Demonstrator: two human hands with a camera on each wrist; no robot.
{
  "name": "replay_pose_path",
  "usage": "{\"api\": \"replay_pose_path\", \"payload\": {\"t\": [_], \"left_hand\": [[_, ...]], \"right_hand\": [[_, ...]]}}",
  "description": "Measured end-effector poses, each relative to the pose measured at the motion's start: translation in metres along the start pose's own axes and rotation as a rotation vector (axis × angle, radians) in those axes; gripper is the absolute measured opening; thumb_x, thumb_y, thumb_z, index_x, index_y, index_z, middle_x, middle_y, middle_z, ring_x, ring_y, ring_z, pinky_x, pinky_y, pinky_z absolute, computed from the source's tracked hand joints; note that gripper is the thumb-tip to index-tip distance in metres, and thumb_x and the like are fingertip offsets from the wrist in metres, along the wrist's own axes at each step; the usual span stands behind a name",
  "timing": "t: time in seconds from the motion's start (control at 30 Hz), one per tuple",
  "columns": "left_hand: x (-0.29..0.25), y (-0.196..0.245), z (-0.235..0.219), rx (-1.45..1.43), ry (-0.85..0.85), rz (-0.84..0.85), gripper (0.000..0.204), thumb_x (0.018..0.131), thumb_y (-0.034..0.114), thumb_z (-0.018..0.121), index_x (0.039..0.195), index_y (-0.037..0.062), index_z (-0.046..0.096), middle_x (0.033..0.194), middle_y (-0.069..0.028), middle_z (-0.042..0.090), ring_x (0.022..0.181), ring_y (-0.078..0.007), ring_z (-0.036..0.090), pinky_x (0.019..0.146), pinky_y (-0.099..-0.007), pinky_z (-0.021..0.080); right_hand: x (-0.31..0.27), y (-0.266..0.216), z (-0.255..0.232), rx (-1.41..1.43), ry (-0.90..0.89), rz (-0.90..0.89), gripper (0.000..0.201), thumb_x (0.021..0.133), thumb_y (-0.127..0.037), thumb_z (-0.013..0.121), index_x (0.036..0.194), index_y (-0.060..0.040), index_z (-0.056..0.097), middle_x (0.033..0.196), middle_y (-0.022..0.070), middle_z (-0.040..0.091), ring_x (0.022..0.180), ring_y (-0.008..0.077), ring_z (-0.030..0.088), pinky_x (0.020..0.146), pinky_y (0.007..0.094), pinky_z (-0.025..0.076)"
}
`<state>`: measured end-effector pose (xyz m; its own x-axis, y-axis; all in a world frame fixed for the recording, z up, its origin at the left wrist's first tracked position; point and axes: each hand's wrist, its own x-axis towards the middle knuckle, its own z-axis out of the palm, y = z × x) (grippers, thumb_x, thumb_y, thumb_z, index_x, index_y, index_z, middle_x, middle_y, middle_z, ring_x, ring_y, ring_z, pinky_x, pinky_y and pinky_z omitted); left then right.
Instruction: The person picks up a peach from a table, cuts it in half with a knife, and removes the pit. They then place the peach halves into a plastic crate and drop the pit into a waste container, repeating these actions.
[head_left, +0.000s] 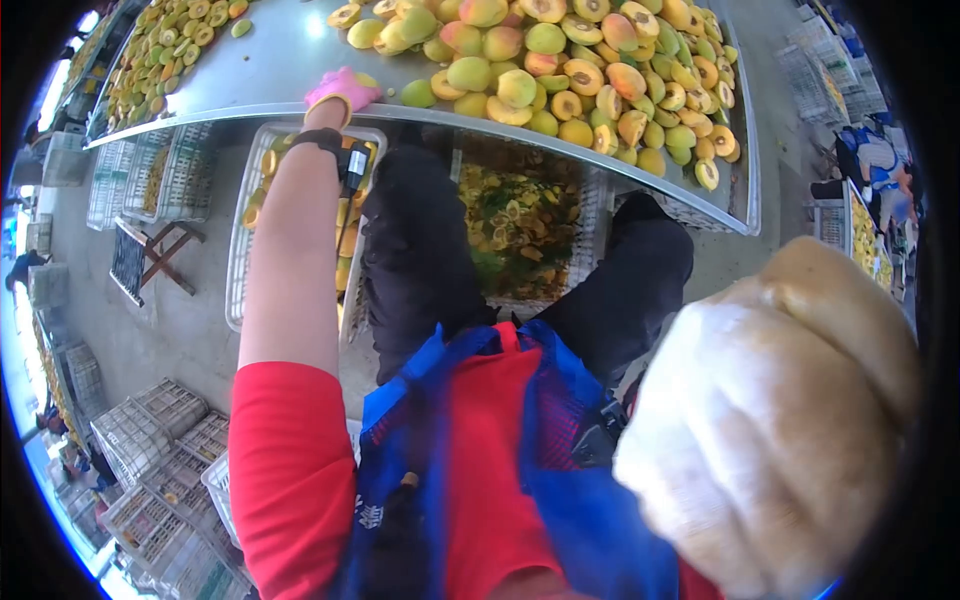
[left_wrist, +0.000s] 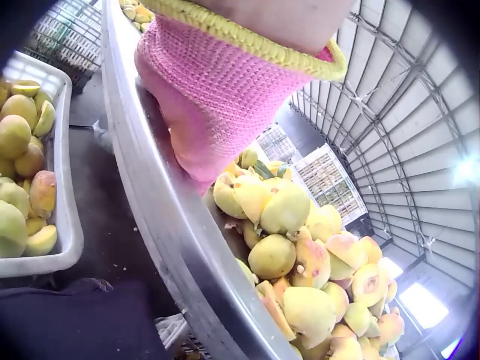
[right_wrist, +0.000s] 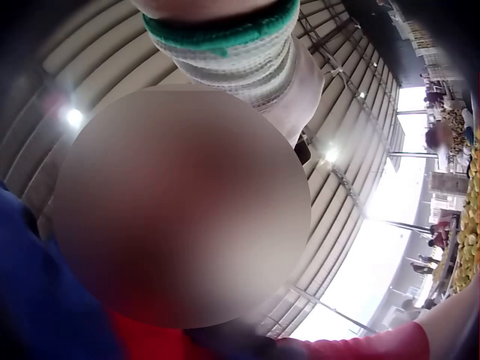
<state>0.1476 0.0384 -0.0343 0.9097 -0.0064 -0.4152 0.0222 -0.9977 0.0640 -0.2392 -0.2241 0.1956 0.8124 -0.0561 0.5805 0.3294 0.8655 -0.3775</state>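
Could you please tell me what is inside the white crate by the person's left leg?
The white crate holds yellow-green stone fruit, some of it cut. The stone fruit hides the crate's floor and anything lower; in the head view, the left forearm blocks part too.

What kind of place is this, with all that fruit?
Probably a big fruit-processing shed: fruit, some of it cut open, is heaped on a metal table, plastic crates stand around, and a ribbed roof curves overhead.

Yellow-green fruit (head_left: 585,75), some halved, lies heaped on a metal table (head_left: 270,55).
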Motion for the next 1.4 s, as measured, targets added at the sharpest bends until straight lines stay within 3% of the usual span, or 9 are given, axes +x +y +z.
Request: {"api": "replay_pose_path", "payload": {"t": [0.2, 0.33, 0.5, 0.7, 0.77, 0.87, 1.03, 1.13, 1.4], "left_hand": [[0.025, -0.022, 0.04, -0.372, 0.372, 0.228, 0.082, 0.074, 0.055, 0.075, 0.138, 0.0094, 0.052, 0.133, -0.0178, 0.057, 0.12, -0.0328, 0.059, 0.104, -0.0439, 0.044], [-0.009, -0.014, 0.03, -1.287, 0.064, 0.488, 0.067, 0.089, 0.039, 0.068, 0.14, 0.0025, 0.046, 0.129, -0.0149, 0.057, 0.116, -0.0302, 0.06, 0.099, -0.0403, 0.049], [-0.076, -0.004, 0.031, -1.78, -0.32, 0.884, 0.057, 0.095, 0.035, 0.058, 0.139, 0.0012, 0.045, 0.131, -0.0136, 0.056, 0.115, -0.0318, 0.059, 0.099, -0.0419, 0.049], [-0.178, 0.031, 0.022, -2.225, -0.682, 0.805, 0.056, 0.097, 0.04, 0.053, 0.137, 0.0009, 0.047, 0.126, -0.0148, 0.061, 0.109, -0.0299, 0.062, 0.086, -0.0371, 0.05], [-0.193, 0.036, 0.032, -1.966, -0.41, 0.856, 0.055, 0.099, 0.041, 0.049, 0.135, -0.0011, 0.048, 0.124, -0.0151, 0.062, 0.107, -0.0293, 0.063, 0.085, -0.0364, 0.05], [-0.217, 0.046, 0.034, -1.972, -0.478, 0.83, 0.054, 0.103, 0.04, 0.038, 0.135, -0.0019, 0.049, 0.122, -0.019, 0.063, 0.114, -0.0314, 0.061, 0.089, -0.0359, 0.05], [-0.252, 0.062, 0.034, -2.011, -0.562, 0.915, 0.054, 0.1, 0.033, 0.047, 0.143, 0.0003, 0.04, 0.129, -0.0187, 0.057, 0.124, -0.0373, 0.055, 0.104, -0.0446, 0.045], [-0.264, 0.07, 0.038, -2.048, -0.634, 0.948, 0.057, 0.099, 0.032, 0.05, 0.145, 0.0016, 0.035, 0.136, -0.0187, 0.052, 0.127, -0.0358, 0.052, 0.106, -0.0454, 0.043], [-0.286, 0.097, 0.051, -1.994, -0.453, 0.803, 0.042, 0.104, 0.027, 0.047, 0.139, 0.0041, 0.04, 0.132, -0.0159, 0.054, 0.116, -0.028, 0.059, 0.099, -0.0384, 0.048]], "right_hand": [[0.009, 0.007, 0.001, -0.002, 0.016, 0.008, 0.034, 0.102, -0.032, 0.047, 0.106, 0.0001, 0.059, 0.106, 0.0168, 0.066, 0.083, 0.0265, 0.066, 0.072, 0.0367, 0.05], [0.008, 0.007, 0.001, -0.006, 0.04, 0.013, 0.032, 0.101, -0.031, 0.048, 0.104, -0.0004, 0.059, 0.104, 0.0161, 0.067, 0.085, 0.0277, 0.066, 0.075, 0.0392, 0.051], [0.004, 0.009, 0.001, -0.001, 0.092, 0.026, 0.03, 0.101, -0.029, 0.049, 0.101, -0.0011, 0.06, 0.102, 0.0152, 0.067, 0.087, 0.0291, 0.066, 0.077, 0.0423, 0.052], [0.002, 0.034, -0.024, -0.03, 0.336, 0.121, 0.028, 0.1, -0.027, 0.049, 0.099, -0.0019, 0.06, 0.099, 0.0141, 0.068, 0.09, 0.0309, 0.066, 0.081, 0.0461, 0.053], [-0.007, 0.044, -0.048, -0.082, 0.496, 0.192, 0.027, 0.1, -0.027, 0.05, 0.098, -0.0021, 0.06, 0.098, 0.0137, 0.068, 0.091, 0.0315, 0.067, 0.082, 0.0473, 0.054], [-0.033, 0.053, -0.089, -0.166, 0.464, 0.412, 0.034, 0.1, -0.03, 0.051, 0.112, 0.0009, 0.061, 0.113, 0.0229, 0.068, 0.101, 0.0394, 0.068, 0.09, 0.0504, 0.056], [-0.043, 0.061, -0.072, -0.7, 0.617, 0.768, 0.023, 0.099, -0.027, 0.057, 0.107, -0.0055, 0.056, 0.072, 0.0038, 0.059, 0.06, 0.0133, 0.06, 0.051, 0.0252, 0.047], [-0.038, 0.065, -0.058, -0.922, 0.581, 0.938, 0.022, 0.099, -0.025, 0.056, 0.108, -0.0051, 0.058, 0.069, 0.0044, 0.056, 0.056, 0.0132, 0.058, 0.048, 0.028, 0.045], [-0.076, 0.09, -0.115, -1.912, -0.174, 0.111, 0.024, 0.091, -0.022, 0.064, 0.102, -0.0021, 0.058, 0.073, 0.0092, 0.057, 0.058, 0.0158, 0.058, 0.053, 0.0326, 0.046]]}}
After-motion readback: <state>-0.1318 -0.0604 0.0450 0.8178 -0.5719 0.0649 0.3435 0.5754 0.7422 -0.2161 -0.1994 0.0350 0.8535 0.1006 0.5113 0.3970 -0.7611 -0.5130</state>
